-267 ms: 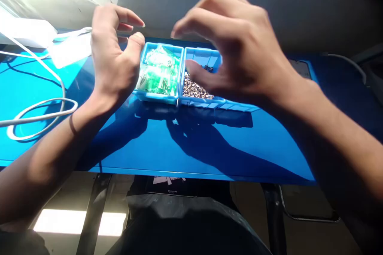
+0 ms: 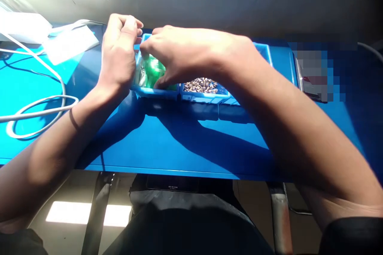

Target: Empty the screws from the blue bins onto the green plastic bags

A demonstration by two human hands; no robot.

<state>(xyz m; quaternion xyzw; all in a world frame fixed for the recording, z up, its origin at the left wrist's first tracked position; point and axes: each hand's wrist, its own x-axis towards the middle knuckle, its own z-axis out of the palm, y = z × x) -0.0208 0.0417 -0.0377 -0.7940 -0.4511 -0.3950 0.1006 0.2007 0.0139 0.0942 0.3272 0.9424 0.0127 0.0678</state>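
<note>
My right hand (image 2: pixel 185 53) reaches across into the left blue bin (image 2: pixel 158 92), its thumb and fingers apart over a green-tinted clear plastic bag (image 2: pixel 154 63). Green plastic shows in the gap between thumb and forefinger, and I see no closed grip on it. Beside that bin's left wall is my left hand (image 2: pixel 119 53), its fingers curled in towards the thumb. Whatever those fingers hold, if anything, is hidden. In the adjoining bin lies a pile of small metal screws (image 2: pixel 201 85), partly covered by my right hand and wrist.
Another blue bin (image 2: pixel 265 51) continues the row behind my right forearm. A blurred-out flat object (image 2: pixel 314 75) lies at the right. A looped white cable (image 2: pixel 42 117) and white paper (image 2: pixel 72 44) lie on the left of the blue table (image 2: pixel 179 155). A grey wall stands behind.
My right hand has moved left and down from above the screws into the left bin. My left hand's fingers have curled in closer to the thumb. The view has shifted slightly.
</note>
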